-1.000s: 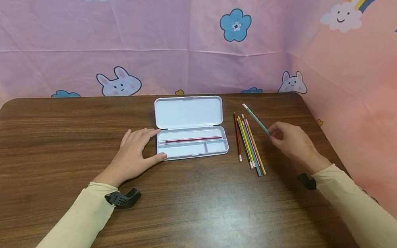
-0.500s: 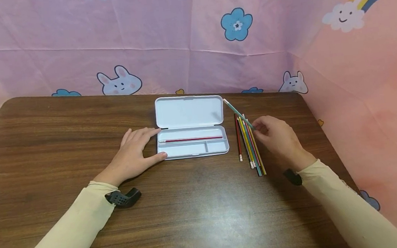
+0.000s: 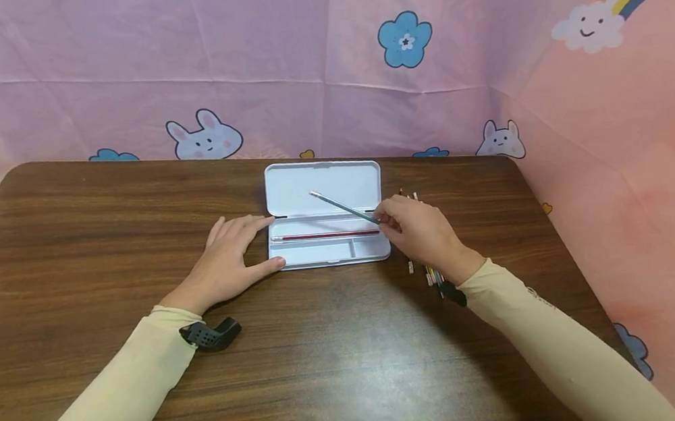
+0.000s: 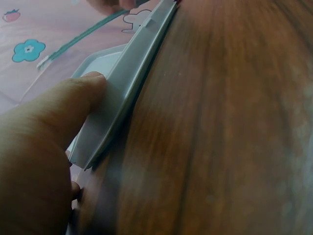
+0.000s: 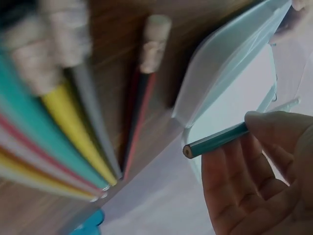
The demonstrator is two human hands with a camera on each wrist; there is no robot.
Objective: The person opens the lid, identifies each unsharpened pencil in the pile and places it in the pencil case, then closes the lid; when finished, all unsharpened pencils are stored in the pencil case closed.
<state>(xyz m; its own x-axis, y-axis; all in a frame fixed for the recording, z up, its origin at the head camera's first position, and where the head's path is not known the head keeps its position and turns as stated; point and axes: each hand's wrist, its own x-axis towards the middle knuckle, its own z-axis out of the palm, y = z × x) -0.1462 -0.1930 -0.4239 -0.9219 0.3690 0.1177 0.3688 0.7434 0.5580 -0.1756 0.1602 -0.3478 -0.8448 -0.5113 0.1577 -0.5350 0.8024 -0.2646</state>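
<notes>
My right hand (image 3: 421, 229) pinches a teal pencil (image 3: 343, 206) near its unsharpened end, with thumb and fingers around it in the right wrist view. The pencil's eraser end slants up to the left over the raised lid. Below it lies the open white pencil case (image 3: 311, 254), with a red pencil (image 3: 328, 235) lying in its long back compartment. My left hand (image 3: 221, 266) rests at the case's left end, fingers stretched along it. In the left wrist view its thumb (image 4: 80, 98) presses on the case's side wall.
Several pencils (image 3: 432, 274) lie on the brown wooden table (image 3: 303, 356) right of the case, partly hidden under my right hand and wrist. The case's lid (image 3: 292, 184) stands open at the back. A patterned pink cloth (image 3: 274, 60) hangs behind the table.
My right hand has carried the teal pencil leftward, from beyond the loose pencils to above the case's right end. My left hand has stayed in place.
</notes>
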